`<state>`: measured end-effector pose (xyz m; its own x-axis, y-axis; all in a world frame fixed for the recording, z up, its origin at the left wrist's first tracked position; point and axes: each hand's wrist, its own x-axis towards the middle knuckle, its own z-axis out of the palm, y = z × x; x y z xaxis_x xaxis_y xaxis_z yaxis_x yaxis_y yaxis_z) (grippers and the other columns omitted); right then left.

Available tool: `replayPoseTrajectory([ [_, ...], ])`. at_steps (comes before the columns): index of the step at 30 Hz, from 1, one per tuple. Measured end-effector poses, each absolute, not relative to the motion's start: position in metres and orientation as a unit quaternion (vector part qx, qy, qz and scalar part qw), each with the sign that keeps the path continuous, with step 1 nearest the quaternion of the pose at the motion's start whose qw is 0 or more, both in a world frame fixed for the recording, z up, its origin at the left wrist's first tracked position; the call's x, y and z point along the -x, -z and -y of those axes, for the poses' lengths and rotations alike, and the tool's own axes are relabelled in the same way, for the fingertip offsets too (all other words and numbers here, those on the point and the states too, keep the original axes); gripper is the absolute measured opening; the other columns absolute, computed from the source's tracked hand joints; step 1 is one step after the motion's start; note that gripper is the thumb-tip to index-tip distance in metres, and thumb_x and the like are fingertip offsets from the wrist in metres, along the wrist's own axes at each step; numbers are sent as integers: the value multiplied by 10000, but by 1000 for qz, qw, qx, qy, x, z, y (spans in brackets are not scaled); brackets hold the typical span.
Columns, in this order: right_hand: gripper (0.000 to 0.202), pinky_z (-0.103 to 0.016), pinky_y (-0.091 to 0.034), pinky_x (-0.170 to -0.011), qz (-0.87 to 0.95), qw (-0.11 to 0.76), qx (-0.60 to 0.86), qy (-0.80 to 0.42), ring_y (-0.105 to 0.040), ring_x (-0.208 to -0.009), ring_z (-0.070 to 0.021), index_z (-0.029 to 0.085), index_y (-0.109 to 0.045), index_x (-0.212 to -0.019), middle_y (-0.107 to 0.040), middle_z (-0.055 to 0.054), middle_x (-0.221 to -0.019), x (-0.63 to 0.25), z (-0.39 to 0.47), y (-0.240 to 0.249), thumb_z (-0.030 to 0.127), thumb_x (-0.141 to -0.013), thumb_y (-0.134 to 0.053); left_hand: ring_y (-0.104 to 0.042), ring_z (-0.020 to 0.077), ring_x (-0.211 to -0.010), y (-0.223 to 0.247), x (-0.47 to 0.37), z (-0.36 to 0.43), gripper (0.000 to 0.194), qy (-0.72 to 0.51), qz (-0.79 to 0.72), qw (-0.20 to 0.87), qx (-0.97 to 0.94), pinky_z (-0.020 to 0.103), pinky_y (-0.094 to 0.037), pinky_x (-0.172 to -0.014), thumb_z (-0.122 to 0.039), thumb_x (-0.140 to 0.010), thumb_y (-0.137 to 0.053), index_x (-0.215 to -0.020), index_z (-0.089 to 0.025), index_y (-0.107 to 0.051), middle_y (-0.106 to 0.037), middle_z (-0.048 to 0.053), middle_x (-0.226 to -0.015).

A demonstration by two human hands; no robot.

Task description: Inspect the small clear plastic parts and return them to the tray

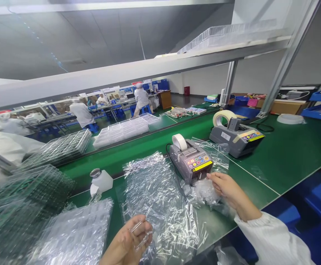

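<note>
My left hand point(132, 237) is curled around a small clear rectangular piece point(142, 241) with shiny edges; its exact kind does not show. Below and beyond it lies a spread of crinkled clear plastic film point(154, 195). My right hand point(225, 187) is at the front outlet of a grey tape dispenser point(192, 160), thumb and forefinger pinched together. Whatever is between those fingertips is too small to make out. Under that hand sits a crumpled wad of clear film point(206, 191). The dispenser carries a white tape roll point(179, 142) and lit buttons.
A second tape dispenser point(236, 136) stands to the right. On the left are clear trays point(74, 230), blurred stacked trays point(19, 209) and a white bottle with a metal cap point(102, 181). A shelf point(149, 68) crosses overhead. People in white sit at benches farther back.
</note>
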<state>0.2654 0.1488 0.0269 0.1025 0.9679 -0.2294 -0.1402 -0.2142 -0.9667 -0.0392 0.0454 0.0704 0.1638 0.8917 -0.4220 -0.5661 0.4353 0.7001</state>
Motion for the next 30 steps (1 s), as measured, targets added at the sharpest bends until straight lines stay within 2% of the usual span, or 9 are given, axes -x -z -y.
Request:
replayPoseTrajectory([
  [8,356,-205,-106,-403,372,521,542,-545,-164,-380,-31,187,-453,-628,-252,128,-410,-267,-147,-25,483,-597,-647,-605,182,-839,-70,29,-48,398,-495,-400,746,-196,299,-469,-803,-423,-561,-777,-887,-201,-724,-693,62,-835],
  [13,425,-200,-119,-402,399,516,536,-536,-183,-396,-39,170,-503,-684,-238,126,-422,-258,-127,-40,550,-602,-676,-598,174,-897,-60,21,-59,339,-498,-381,759,-177,294,-481,-804,-411,-661,-717,-939,-218,-713,-690,60,-919],
  [17,457,-195,-116,-383,447,498,472,-573,-167,-395,-38,171,-506,-699,-231,123,-429,-235,-97,-63,597,-650,-665,-577,173,-970,-48,5,-69,351,-514,-369,749,-194,272,-482,-794,-409,-695,-699,-989,-217,-697,-672,74,-1004],
  [23,364,-191,-118,-373,512,411,340,-674,-162,-399,-47,186,-485,-735,-237,112,-451,-187,-71,-74,535,-808,-558,-589,147,-938,-41,-15,-72,390,-499,-331,771,-218,240,-471,-781,-426,-697,-703,-1018,-207,-684,-663,73,-1042],
  [30,351,-201,-146,-378,572,384,362,-628,-179,-425,-61,183,-504,-732,-237,93,-497,-170,-71,-65,516,-844,-505,-596,128,-874,-40,-15,-66,444,-511,-313,774,-205,258,-462,-799,-409,-612,-772,-1007,-228,-684,-682,28,-978],
])
